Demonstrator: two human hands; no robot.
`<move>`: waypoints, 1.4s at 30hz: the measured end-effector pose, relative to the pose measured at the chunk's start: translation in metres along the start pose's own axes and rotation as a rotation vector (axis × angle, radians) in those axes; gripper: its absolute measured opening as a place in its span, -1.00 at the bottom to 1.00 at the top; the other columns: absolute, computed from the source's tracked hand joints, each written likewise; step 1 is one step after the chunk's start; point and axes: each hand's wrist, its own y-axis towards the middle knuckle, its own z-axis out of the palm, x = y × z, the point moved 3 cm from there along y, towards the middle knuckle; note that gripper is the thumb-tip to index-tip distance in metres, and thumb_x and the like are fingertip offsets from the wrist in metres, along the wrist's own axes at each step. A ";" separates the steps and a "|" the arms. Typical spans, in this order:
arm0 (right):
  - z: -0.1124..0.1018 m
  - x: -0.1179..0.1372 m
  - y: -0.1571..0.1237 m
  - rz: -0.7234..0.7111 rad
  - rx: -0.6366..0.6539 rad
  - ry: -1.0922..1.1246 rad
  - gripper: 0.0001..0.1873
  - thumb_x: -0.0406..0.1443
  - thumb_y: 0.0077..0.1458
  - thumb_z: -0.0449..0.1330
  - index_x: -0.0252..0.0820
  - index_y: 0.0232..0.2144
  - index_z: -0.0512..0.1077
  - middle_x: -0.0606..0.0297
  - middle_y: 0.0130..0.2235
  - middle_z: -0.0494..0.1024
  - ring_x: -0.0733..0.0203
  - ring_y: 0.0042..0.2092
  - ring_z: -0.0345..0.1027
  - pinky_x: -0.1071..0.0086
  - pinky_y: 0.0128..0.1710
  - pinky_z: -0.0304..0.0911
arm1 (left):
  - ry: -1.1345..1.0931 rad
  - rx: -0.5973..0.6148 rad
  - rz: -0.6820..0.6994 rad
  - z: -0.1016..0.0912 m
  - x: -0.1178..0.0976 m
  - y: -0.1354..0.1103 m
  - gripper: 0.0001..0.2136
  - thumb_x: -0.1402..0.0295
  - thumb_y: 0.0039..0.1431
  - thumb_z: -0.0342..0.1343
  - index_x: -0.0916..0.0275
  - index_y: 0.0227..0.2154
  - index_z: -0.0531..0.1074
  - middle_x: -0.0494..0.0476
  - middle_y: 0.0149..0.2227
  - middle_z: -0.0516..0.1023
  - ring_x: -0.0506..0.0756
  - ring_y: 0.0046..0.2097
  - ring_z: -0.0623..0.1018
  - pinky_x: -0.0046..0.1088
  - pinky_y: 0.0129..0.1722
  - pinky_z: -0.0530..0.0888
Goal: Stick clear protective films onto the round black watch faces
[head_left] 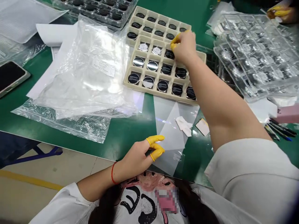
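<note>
Black round disc [169, 54] sits in its own cell of a beige compartment tray [161, 93], cells keeping discs apart; right hand [184, 46] has yellow-capped fingers [175, 40] pinched together just above it, grip unclear; left hand [136, 158] curls loosely over clear film [168, 124].

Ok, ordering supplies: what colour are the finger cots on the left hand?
Yellow finger cots, best in the head view.

Glossy black discs [166, 69] in a matt beige plastic tray [154, 92]
</note>
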 end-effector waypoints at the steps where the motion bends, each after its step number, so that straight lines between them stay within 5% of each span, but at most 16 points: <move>1: 0.002 0.005 0.001 -0.039 0.013 -0.019 -0.77 -0.48 0.23 0.09 -0.28 -0.49 0.32 0.04 0.09 0.52 0.22 0.18 0.26 0.12 0.34 0.10 | 0.002 0.005 -0.006 0.000 -0.001 0.000 -0.64 0.17 0.40 0.06 0.16 0.16 0.43 0.08 -0.18 0.74 0.12 -0.12 0.71 -0.33 -0.03 0.59; 4: 0.008 0.028 0.004 -0.139 0.172 -0.057 -0.73 -0.47 0.16 0.19 -0.35 -0.58 0.32 0.14 0.11 0.54 0.23 0.24 0.30 0.16 0.36 0.12 | -0.011 0.014 -0.028 0.000 -0.001 0.001 -0.64 0.18 0.41 0.04 0.16 0.17 0.42 0.10 -0.17 0.74 0.13 -0.11 0.71 -0.32 -0.03 0.60; 7: 0.014 0.052 0.013 -0.091 0.338 -0.152 -0.70 -0.52 -0.07 0.33 -0.48 -0.65 0.27 0.05 0.12 0.53 0.01 0.27 0.33 -0.05 0.31 0.11 | -0.044 0.022 -0.042 -0.001 0.000 0.001 -0.63 0.17 0.41 0.06 0.17 0.18 0.40 0.12 -0.15 0.74 0.12 -0.10 0.71 -0.33 -0.03 0.60; 12: -0.007 0.084 0.000 -0.147 0.254 -0.307 -0.72 -0.62 0.01 0.23 -0.56 -0.67 0.29 0.14 0.15 0.46 -0.21 0.49 -0.20 -0.12 0.39 -0.26 | -0.129 0.003 -0.034 -0.002 0.000 0.001 -0.64 0.19 0.40 0.09 0.23 0.15 0.41 0.17 -0.15 0.73 0.10 -0.06 0.70 -0.37 -0.01 0.61; 15: -0.039 0.083 -0.066 -0.277 0.087 -0.241 -0.94 -0.47 0.14 0.33 -0.45 -0.33 0.53 0.18 0.04 0.51 -0.05 0.34 0.17 -0.10 0.36 0.08 | -0.223 -0.045 -0.024 -0.002 0.000 0.001 -0.67 0.19 0.38 0.11 0.26 0.09 0.43 0.20 -0.16 0.73 0.10 -0.05 0.70 -0.38 0.02 0.61; 16: -0.049 0.080 -0.098 -0.339 0.047 -0.075 -0.81 -0.37 0.12 0.40 -0.37 -0.20 0.56 0.23 -0.18 0.57 0.07 0.07 0.41 -0.03 0.21 0.32 | -0.272 -0.078 -0.017 -0.003 0.000 0.001 -0.66 0.18 0.37 0.14 0.26 0.09 0.43 0.20 -0.18 0.73 0.11 -0.06 0.71 -0.38 0.01 0.61; 18: -0.064 0.066 -0.170 -0.459 0.097 0.293 -0.79 -0.27 0.09 0.43 -0.25 -0.23 0.58 0.38 -0.44 0.47 0.30 -0.39 0.33 0.26 -0.24 0.42 | -0.402 -0.129 -0.001 -0.004 0.000 0.001 -0.54 0.17 0.28 0.25 0.24 0.15 0.35 0.16 -0.23 0.72 0.10 -0.11 0.71 -0.41 -0.05 0.62; 21: -0.065 0.043 -0.268 -0.635 0.308 0.421 -0.89 -0.22 0.23 0.29 -0.08 -0.21 0.60 0.32 -0.35 0.56 0.25 -0.33 0.38 0.33 -0.30 0.32 | -0.598 -0.085 0.022 -0.001 0.000 0.004 -0.21 0.20 0.05 0.45 0.16 0.27 0.17 0.07 -0.25 0.69 0.08 -0.19 0.71 -0.47 -0.15 0.63; 24: -0.058 0.020 -0.320 -0.589 0.375 0.438 -0.78 -0.38 0.29 0.11 -0.07 -0.19 0.56 0.25 -0.22 0.63 0.21 -0.20 0.47 0.31 -0.20 0.35 | -0.591 -0.049 -0.008 0.006 0.001 0.006 -0.29 0.28 0.06 0.44 0.12 0.22 0.22 0.09 -0.11 0.65 0.03 -0.18 0.69 -0.49 -0.09 0.62; 27: -0.054 0.005 -0.333 -0.409 0.401 0.572 -0.91 -0.34 0.25 0.17 -0.12 -0.21 0.48 0.28 -0.19 0.64 0.23 -0.19 0.50 0.34 -0.18 0.38 | -0.422 -0.053 0.005 0.015 0.003 0.006 -0.41 0.31 0.12 0.40 0.12 0.17 0.29 0.16 0.08 0.57 0.07 0.00 0.65 -0.41 0.04 0.60; 30: -0.048 0.001 -0.335 -0.309 0.431 0.594 -0.82 -0.23 0.17 0.31 -0.15 -0.20 0.45 0.31 -0.29 0.60 0.23 -0.28 0.46 0.33 -0.23 0.38 | -0.292 -0.035 0.074 0.024 0.005 0.004 -0.28 0.29 0.14 0.38 0.04 0.30 0.16 0.13 0.03 0.57 0.11 0.03 0.63 -0.33 0.06 0.60; 33: -0.044 0.007 -0.343 -0.412 0.350 0.529 -0.87 -0.26 0.21 0.27 -0.15 -0.19 0.50 0.21 -0.20 0.59 0.16 -0.17 0.46 0.25 -0.14 0.39 | -0.219 -0.029 0.092 0.029 0.010 0.005 -0.19 0.30 0.16 0.35 0.00 0.38 0.04 0.10 -0.03 0.58 0.11 -0.03 0.62 -0.33 0.01 0.60; 38: -0.058 0.006 -0.365 -0.678 0.064 0.267 -0.83 -0.34 0.29 0.14 -0.08 -0.28 0.54 0.21 -0.27 0.57 0.12 -0.18 0.39 0.18 -0.11 0.31 | -0.120 -0.059 0.109 0.028 0.012 0.010 -0.37 0.30 0.08 0.40 0.18 0.20 0.31 0.23 0.12 0.53 0.14 0.04 0.59 -0.39 -0.02 0.59; 40: -0.072 -0.020 -0.369 -0.544 0.008 0.232 -0.87 -0.31 0.28 0.15 -0.06 -0.24 0.51 0.26 -0.28 0.57 0.13 -0.21 0.39 0.18 -0.12 0.30 | -0.138 -0.077 0.082 0.026 0.010 0.012 -0.39 0.30 0.07 0.39 0.19 0.17 0.31 0.21 0.06 0.55 0.11 -0.01 0.60 -0.42 -0.07 0.60; 42: -0.086 -0.063 -0.368 -0.202 -0.056 0.168 -0.87 -0.30 0.24 0.18 -0.07 -0.16 0.48 0.25 -0.24 0.57 0.11 -0.22 0.40 0.14 -0.11 0.32 | -0.161 -0.074 0.042 0.025 0.009 0.013 -0.41 0.32 0.08 0.37 0.19 0.16 0.30 0.18 0.01 0.55 0.07 -0.07 0.60 -0.44 -0.11 0.61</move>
